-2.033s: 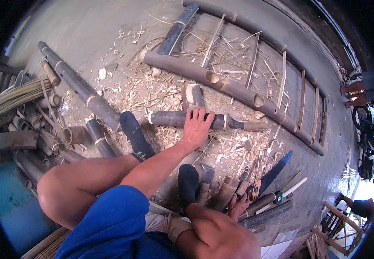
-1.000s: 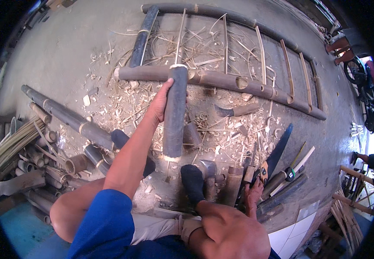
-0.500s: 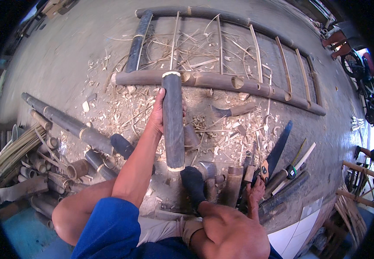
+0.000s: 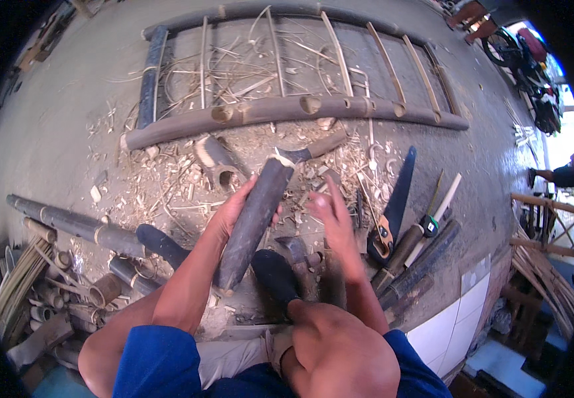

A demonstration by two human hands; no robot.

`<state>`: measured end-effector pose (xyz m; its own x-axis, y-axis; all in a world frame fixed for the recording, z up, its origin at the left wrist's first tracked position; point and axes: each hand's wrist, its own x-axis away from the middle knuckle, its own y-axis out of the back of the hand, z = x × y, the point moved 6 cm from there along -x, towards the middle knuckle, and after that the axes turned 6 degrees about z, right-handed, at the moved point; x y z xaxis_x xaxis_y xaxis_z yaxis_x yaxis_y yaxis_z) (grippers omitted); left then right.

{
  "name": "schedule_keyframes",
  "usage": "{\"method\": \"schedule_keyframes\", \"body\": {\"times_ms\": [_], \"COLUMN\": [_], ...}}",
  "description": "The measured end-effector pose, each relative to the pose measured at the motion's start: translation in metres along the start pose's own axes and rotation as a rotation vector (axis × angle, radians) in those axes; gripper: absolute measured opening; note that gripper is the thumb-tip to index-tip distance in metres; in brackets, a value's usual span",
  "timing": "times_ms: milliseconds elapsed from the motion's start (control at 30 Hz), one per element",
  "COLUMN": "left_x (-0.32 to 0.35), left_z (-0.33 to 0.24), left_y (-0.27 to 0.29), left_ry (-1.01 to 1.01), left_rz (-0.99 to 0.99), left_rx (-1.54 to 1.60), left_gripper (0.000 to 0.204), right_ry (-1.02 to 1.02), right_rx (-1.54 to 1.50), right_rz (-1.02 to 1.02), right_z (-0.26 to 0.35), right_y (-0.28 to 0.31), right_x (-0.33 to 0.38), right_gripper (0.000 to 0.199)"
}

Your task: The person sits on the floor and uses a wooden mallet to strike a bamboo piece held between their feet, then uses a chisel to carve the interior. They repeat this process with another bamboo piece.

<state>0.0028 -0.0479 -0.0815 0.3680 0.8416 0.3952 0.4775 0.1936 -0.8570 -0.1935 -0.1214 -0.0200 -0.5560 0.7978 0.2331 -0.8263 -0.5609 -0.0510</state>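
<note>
My left hand is wrapped round a short dark bamboo tube, held tilted in front of me. Pale cut wood shows at the tube's upper end, and its lower end is over the ground between my feet. To the right of the tube, my right hand is raised with fingers apart, holding nothing. Motion blurs it slightly. A hand saw with a wood-coloured and black handle lies beyond it on the right. A hatchet-like metal head rests beside my right foot.
A ladder-like bamboo frame with thin slats lies ahead. Wood chips and a notched bamboo piece litter the ground before it. Bamboo lengths and a bundle of strips are at left. A tape measure sits on the right.
My right hand has left the saw handle and come up near the bamboo tube. The tube, still in my left hand, has tilted with its top to the right. The view has shifted.
</note>
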Motion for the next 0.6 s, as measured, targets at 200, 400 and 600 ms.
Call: {"method": "schedule_keyframes", "body": {"times_ms": [200,400,600], "left_x": [0.000,0.005,0.009], "left_z": [0.001,-0.036,-0.070], "left_y": [0.000,-0.025,-0.020], "left_ry": [0.076,-0.115,-0.228], "left_rz": [-0.068,-0.461,-0.596], "left_rx": [-0.520,-1.587,-1.826], "left_gripper": [0.076,0.080,0.073], "right_ry": [-0.085,-0.209,-0.034], "right_rx": [-0.077,-0.030,0.878], "right_rz": [0.021,0.025,-0.398], "right_z": [-0.001,-0.035,-0.034], "right_y": [-0.034,-0.028,0.088], "right_x": [-0.046,-0.039,0.040], "right_gripper": [0.037,0.036,0.047]}}
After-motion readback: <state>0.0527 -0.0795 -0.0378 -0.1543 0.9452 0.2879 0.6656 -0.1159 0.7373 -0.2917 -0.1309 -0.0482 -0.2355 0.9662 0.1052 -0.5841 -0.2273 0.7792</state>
